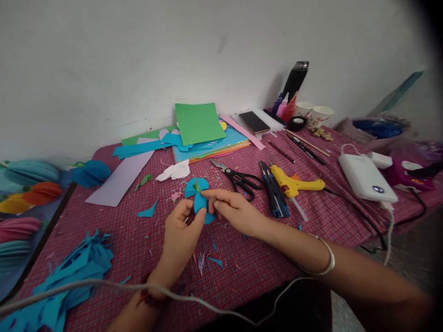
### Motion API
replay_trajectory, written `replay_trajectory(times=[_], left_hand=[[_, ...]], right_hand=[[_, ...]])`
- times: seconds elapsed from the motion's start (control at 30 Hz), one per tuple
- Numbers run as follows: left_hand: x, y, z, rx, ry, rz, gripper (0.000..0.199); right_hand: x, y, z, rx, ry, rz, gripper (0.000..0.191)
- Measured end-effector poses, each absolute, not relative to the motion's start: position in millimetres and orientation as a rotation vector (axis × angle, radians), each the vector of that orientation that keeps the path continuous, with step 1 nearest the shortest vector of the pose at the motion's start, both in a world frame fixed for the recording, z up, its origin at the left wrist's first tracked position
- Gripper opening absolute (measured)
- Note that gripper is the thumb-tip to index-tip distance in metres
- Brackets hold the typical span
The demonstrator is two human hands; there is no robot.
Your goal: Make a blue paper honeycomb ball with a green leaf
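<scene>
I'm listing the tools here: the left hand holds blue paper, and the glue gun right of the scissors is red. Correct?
Not quite: the head view shows a yellow glue gun, not a red one. It does lie right of the scissors, and the left hand does hold blue paper.

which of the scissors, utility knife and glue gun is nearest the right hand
The black-handled scissors, lying just beyond the right hand; the blue-and-black utility knife lies farther right, the yellow glue gun farther still.
</scene>
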State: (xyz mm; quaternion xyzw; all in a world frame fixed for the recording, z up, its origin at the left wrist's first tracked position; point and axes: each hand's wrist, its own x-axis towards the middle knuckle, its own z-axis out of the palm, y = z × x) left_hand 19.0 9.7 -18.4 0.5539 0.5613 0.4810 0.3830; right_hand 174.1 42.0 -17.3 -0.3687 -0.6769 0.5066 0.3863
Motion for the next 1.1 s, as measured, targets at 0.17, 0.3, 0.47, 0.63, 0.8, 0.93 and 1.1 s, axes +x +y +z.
replay_trajectory(times=[0.17, 0.3, 0.47, 0.63, 0.8, 0.93, 1.1], left_hand=[[19, 14, -21, 0.956, 1.212, 1.189, 0.017], [17, 15, -23, 0.91, 1.207, 1.147, 0.018], [13, 14, -25, 1.119, 1.206, 1.137, 0.009], [15, 14, -24, 0.959, 1.082, 1.133, 0.012], [17, 15, -20, 0.844, 1.069, 1.2, 0.03], [17, 15, -18, 0.831, 1.099, 1.203, 0.031], [14, 22, -21, 0.816, 1.133, 1.202, 0.028]], right_hand=[[177, 38, -22, -0.959, -2.172, 0.703, 0.039], [177, 40, -19, -0.939, -2.038, 0.789, 0.032], [177, 43, -14, -0.944, -1.8, 1.054, 0.021], [182, 38, -13, -0.821, -2.046, 0.715, 0.022], [187, 31, -10, -0.824, -2.356, 0.245, 0.028], [188, 30, -9, -0.822, -2.477, -0.01, 0.029], [188, 28, -10, -0.753, -2.546, 0.039, 0.024]])
